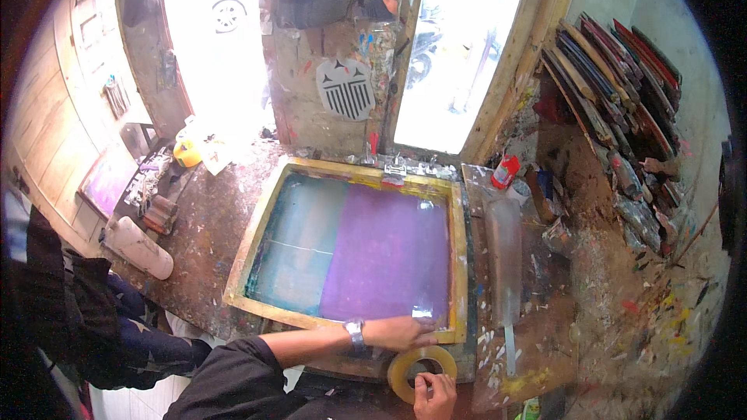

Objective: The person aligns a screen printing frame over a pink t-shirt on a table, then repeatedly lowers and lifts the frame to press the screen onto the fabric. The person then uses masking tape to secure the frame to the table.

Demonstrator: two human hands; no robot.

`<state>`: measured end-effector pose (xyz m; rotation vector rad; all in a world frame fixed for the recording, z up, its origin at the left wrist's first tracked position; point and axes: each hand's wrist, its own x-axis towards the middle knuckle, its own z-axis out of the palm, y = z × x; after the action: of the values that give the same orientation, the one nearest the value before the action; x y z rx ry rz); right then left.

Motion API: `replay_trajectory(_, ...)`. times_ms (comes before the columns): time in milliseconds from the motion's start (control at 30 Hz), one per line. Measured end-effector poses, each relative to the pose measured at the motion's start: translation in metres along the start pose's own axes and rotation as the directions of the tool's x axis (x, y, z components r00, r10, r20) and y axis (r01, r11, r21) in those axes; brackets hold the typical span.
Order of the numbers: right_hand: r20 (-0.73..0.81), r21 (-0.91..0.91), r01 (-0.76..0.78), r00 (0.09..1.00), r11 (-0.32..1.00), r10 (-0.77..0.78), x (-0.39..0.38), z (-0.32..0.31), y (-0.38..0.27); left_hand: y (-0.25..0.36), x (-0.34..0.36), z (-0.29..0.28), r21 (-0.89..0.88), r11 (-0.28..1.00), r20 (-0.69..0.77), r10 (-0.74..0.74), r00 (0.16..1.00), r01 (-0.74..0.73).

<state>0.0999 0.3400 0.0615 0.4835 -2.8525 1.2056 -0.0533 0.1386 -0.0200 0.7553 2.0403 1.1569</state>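
A wooden-framed printing screen [459, 264] lies on the worktable, its mesh blue-grey on the left and purple [389, 249] on the right. My left hand [398, 333], with a silver watch [355, 335] at the wrist, reaches across the frame's near edge toward its right corner. Its fingers are stretched out over the wood; whether tape lies beneath them cannot be made out. Just below, a wide roll of yellowish clear tape [401, 377] is held by my right hand [437, 398], whose fingers are closed at the ring's opening.
Hinge clamps [395, 171] hold the frame's far side. Right of it lie a long translucent strip [506, 260] and a red-and-white container [505, 172]. Several squeegees [615, 85] lean on the right wall. A white cylinder [138, 248] and another person's dark sleeve [148, 342] are at left.
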Motion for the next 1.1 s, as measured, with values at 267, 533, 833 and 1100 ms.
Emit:
replay_trajectory(267, 0.147, -0.310, 0.404, 0.915, 0.861, -0.376, -0.008, -0.009, 0.015, 0.056, -0.103, 0.098, 0.375, 0.907, -0.426, 0.350, 0.834, -0.190)
replay_trajectory(533, 0.350, -0.039, 0.273, 0.905, 0.961, -0.243, -0.004, -0.030, 0.020, 0.094, -0.158, 0.077, -0.415, 0.909, -0.568, -0.230, 0.790, -0.033)
replay_trajectory(833, 0.915, 0.214, -0.443, 0.404, 0.870, -0.020, 0.037, -0.104, 0.002, 0.092, -0.285, -0.069, -0.375, 0.914, -0.731, -0.395, 0.556, 0.156)
replay_trajectory(1100, 0.461, -0.655, 0.239, 0.878, 0.717, 0.129, 0.017, -0.235, -0.106, 0.011, -0.566, -0.116, 0.173, 0.868, -0.984, 0.127, -0.127, -0.466)
